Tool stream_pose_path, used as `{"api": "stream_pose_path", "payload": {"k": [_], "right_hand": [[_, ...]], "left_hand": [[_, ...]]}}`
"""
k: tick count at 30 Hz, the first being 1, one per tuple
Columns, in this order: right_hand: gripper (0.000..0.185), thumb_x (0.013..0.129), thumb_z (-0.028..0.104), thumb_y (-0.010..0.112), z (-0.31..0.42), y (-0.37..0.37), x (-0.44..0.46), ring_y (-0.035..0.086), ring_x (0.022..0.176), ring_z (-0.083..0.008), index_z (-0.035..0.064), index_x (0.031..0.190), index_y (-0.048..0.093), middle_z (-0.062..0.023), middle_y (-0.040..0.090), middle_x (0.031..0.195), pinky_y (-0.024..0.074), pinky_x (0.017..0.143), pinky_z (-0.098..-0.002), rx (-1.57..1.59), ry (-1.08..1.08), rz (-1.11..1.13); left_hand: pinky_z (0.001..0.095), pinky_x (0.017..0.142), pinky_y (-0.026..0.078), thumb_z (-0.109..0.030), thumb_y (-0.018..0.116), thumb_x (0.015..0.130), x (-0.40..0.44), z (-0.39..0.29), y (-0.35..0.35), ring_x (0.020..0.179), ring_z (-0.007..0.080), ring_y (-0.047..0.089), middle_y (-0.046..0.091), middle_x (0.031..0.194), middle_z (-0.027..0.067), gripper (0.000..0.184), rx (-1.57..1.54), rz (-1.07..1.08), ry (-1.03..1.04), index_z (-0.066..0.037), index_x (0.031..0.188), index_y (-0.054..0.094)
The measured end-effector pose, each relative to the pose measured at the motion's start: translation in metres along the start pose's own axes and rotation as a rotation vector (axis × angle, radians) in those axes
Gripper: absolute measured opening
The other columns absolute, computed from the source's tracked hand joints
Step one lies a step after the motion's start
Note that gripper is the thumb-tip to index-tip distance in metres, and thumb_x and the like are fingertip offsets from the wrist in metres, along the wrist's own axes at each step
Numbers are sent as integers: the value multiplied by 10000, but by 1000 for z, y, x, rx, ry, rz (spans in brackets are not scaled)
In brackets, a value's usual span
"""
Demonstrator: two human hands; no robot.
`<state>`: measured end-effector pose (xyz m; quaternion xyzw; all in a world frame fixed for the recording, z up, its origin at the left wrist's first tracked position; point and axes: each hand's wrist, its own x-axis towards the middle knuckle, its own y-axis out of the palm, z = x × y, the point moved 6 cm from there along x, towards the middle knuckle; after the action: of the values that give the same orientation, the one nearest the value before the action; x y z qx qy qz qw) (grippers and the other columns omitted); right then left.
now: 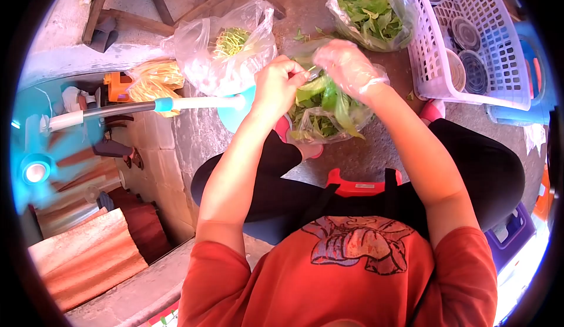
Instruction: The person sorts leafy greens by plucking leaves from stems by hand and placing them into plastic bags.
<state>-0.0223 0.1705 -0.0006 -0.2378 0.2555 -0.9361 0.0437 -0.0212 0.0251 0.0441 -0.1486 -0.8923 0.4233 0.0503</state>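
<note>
Over an open clear plastic bag (302,135) of leafy greens (322,105), my two hands are close together. My left hand (280,85) is bare, with its thumb and fingers pinched on what looks like a thin green stem. In a clear plastic glove, my right hand (346,67) is closed around leafy greens and somewhat blurred; its fingertips are partly hidden. Up and to the left, a plastic bag (197,56) holds short cut stems (231,41). Another bag (405,18) at the top is full of loose green leaves (371,11).
A white plastic basket (479,89) with round containers stands at the upper right, beside a blue tub (537,62). A blue fan (50,156) with a long pole (147,106) extends from the left. Yellow bags (155,83) lie near it. Another person's foot (136,158) shows at left.
</note>
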Motion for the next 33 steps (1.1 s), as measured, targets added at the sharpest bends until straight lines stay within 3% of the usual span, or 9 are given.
{"api": "stream_pose_path", "payload": {"k": [4, 6, 11, 14, 16, 19, 24, 28, 33], "right_hand": [[109, 818, 131, 579, -52, -26, 4, 558, 821, -126, 43, 832, 642, -31, 627, 832, 436, 805, -265, 369, 464, -79], [107, 838, 143, 573, -69, -44, 5, 545, 799, -102, 71, 851, 650, -8, 625, 836, 437, 783, -254, 435, 653, -99], [144, 854, 160, 569, -85, -76, 5, 534, 788, -86, 36, 909, 617, 0, 612, 864, 435, 751, -243, 587, 690, -235], [180, 852, 167, 568, -83, -84, 6, 538, 780, -93, 16, 947, 596, -16, 607, 860, 440, 733, -239, 694, 716, -286], [178, 852, 169, 567, -87, -85, 6, 537, 772, -92, 17, 939, 596, -13, 605, 854, 442, 724, -241, 716, 730, -289], [170, 850, 171, 565, -91, -77, 6, 534, 771, -89, 22, 926, 597, -9, 602, 849, 439, 723, -239, 767, 751, -273], [152, 842, 174, 565, -87, -65, 7, 522, 779, -81, 37, 896, 602, 4, 596, 845, 424, 734, -230, 752, 715, -220], [156, 838, 185, 574, -87, -71, 7, 519, 774, -78, 39, 889, 600, 8, 595, 843, 423, 726, -229, 666, 760, -239], [167, 837, 187, 580, -94, -71, 9, 522, 785, -77, 37, 904, 601, 7, 598, 855, 425, 737, -230, 657, 752, -239]], "left_hand": [[243, 585, 416, -87, 665, 754, 14, 14, -29, 648, 101, 543, 596, 698, 44, 65, -45, -200, 118, -25, 773, 673], [239, 572, 421, -174, 648, 791, 27, 27, -66, 593, 74, 511, 632, 657, 45, 159, 30, -323, -183, -28, 837, 692], [297, 691, 463, -168, 623, 798, 86, 134, -130, 753, 206, 601, 649, 894, 135, 263, 537, -632, -193, 1, 1000, 630], [341, 727, 463, -149, 581, 815, 79, 88, -106, 795, 289, 594, 630, 890, 151, 225, 585, -725, 156, -9, 987, 611], [379, 728, 463, -124, 561, 800, 60, 47, -51, 787, 321, 588, 613, 820, 155, 150, 70, -426, 113, -20, 896, 613], [393, 778, 463, -147, 582, 763, 30, 61, 58, 864, 320, 596, 608, 864, 168, 202, 212, 256, -23, -30, 925, 612], [418, 854, 444, -214, 640, 720, -14, 93, 131, 982, 383, 549, 541, 1098, 244, 402, 535, 33, 8, -12, 1057, 558], [468, 759, 466, -115, 596, 688, 1, 114, 127, 844, 412, 575, 604, 857, 233, 264, 294, 197, -135, -17, 933, 579], [217, 605, 406, -27, 601, 748, 19, 79, 57, 671, 39, 483, 561, 747, -17, 143, -499, 174, -278, -27, 885, 562]]}}
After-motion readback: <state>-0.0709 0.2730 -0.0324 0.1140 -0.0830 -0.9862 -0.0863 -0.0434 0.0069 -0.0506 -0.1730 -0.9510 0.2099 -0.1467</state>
